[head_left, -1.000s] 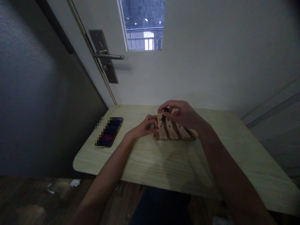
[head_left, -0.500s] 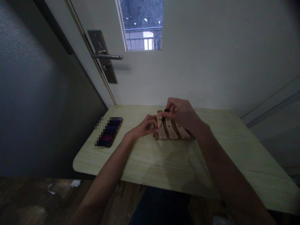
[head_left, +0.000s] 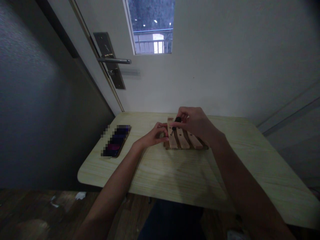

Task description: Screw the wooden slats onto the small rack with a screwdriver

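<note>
A wooden piece with three pale slanted bars (head_left: pixel 183 139) on a darker base lies on the table; small dark holes show in the bars. My right hand (head_left: pixel 193 120) is closed around the black handle of a small screwdriver (head_left: pixel 178 119), which leans over the leftmost bar. The tool's thin shaft points down and left, its tip at or near a hole in that bar. My left hand (head_left: pixel 158 134) grips the left edge of the wooden piece with thumb and fingers. Part of the right side of the piece is hidden by my right hand.
On the left of the pale wood-grain table (head_left: pixel 160 173) lies a phone (head_left: pixel 116 141), partly pixelated. A white door (head_left: pixel 212 66) with a metal handle (head_left: pixel 115 60) and a small window stands right behind the table. Scraps of white paper (head_left: pixel 80 195) are on the floor.
My right hand has turned slightly and its wrist has dipped a little, with the fingers shifted on the screwdriver handle. My left hand and the wooden piece stay put.
</note>
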{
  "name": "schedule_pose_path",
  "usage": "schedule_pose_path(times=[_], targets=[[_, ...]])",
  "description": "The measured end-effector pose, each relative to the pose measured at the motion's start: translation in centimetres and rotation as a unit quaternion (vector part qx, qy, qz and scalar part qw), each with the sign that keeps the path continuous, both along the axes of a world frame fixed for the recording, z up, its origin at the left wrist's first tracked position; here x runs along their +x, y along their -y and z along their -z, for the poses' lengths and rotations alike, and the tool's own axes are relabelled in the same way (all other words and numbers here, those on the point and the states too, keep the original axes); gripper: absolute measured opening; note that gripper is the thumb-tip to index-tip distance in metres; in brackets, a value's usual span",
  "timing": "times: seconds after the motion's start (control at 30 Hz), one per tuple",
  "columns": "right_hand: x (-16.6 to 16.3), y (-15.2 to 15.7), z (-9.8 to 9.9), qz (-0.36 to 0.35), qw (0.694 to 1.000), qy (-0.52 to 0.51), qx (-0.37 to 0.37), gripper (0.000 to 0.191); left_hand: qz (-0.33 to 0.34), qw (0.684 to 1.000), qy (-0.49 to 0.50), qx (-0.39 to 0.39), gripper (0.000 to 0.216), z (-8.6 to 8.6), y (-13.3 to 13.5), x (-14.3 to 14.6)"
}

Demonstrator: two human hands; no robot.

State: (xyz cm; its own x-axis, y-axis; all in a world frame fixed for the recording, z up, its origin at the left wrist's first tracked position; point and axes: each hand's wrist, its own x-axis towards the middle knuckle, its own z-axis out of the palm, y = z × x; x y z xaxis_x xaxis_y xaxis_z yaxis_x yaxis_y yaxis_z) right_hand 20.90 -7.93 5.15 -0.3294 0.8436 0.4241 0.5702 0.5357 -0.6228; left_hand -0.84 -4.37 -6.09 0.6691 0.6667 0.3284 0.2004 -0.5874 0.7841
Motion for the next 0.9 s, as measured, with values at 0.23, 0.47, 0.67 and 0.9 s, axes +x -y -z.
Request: schedule_pose_path(times=[0.23, 0.47, 0.67, 0.9], targets=[[0.0, 0.3, -0.5, -0.055, 0.998, 0.02, 0.001, 0.021, 0.001, 1.0, 0.001, -0.002, 0.022, -0.1, 0.2, 0.0], [0.7, 0.2, -0.6, -0.078, 0.997, 0.013, -0.025, 0.008, 0.002, 1.0, -0.001, -0.009, 0.021, -0.1, 0.2, -0.1], [-0.6, 0.2, 0.0, 0.006, 0.999, 0.04, 0.026, 0.029, 0.001, 1.0, 0.001, -0.001, 0.022, -0.1, 0.1, 0.1], [-0.3, 0.2, -0.3, -0.059, 0.998, -0.014, -0.006, 0.018, -0.001, 1.0, -0.006, -0.002, 0.023, -0.3, 0.3, 0.0]])
